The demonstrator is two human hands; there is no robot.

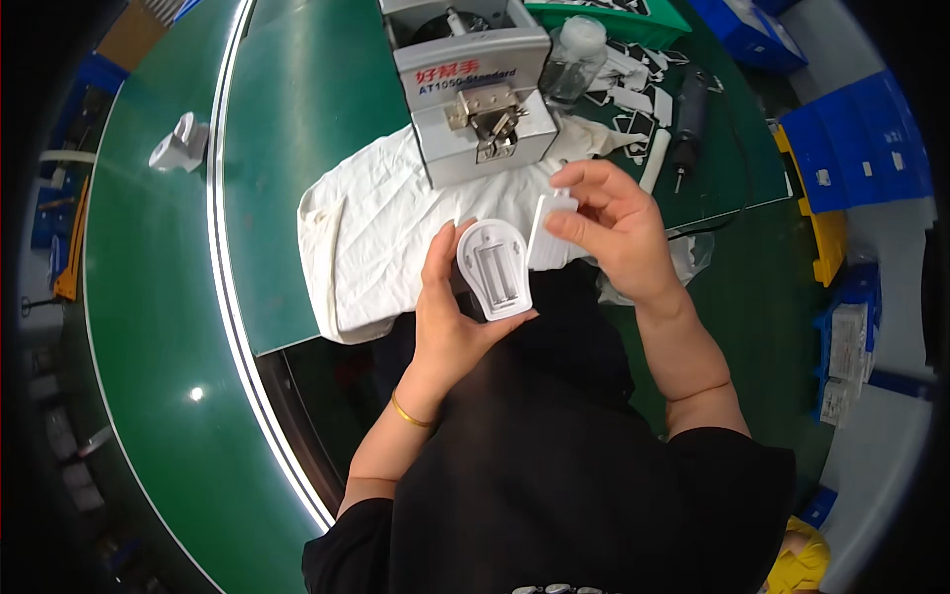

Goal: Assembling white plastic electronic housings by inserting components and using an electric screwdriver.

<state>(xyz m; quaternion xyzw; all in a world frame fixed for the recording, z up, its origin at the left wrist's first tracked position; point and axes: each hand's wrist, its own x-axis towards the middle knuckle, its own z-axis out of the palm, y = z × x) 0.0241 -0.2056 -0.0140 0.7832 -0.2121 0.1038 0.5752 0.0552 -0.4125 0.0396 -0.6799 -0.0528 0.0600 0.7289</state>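
Observation:
My left hand [447, 315] is closed around a white plastic housing [465, 259], rounded at the top and narrower below. Its open side faces up and shows a long recessed compartment. Between the thumb and fingers of my right hand [621, 230] is a flat white plastic cover [547, 238]. The cover stands tilted just right of the housing, with its upper part partly behind my fingers. Whether the two parts touch at their edges is hard to tell. Beneath both hands lies a white cloth [371, 238] at the table's near edge.
A grey machine [480, 109] with a metal clamp stands ahead on the cloth. To its right are a clear jar [574, 64], white plastic scraps [628, 79], a dark electric screwdriver [687, 124] and a green bin [633, 22]. A white plastic part [180, 145] lies left, beyond a bright light strip [220, 168].

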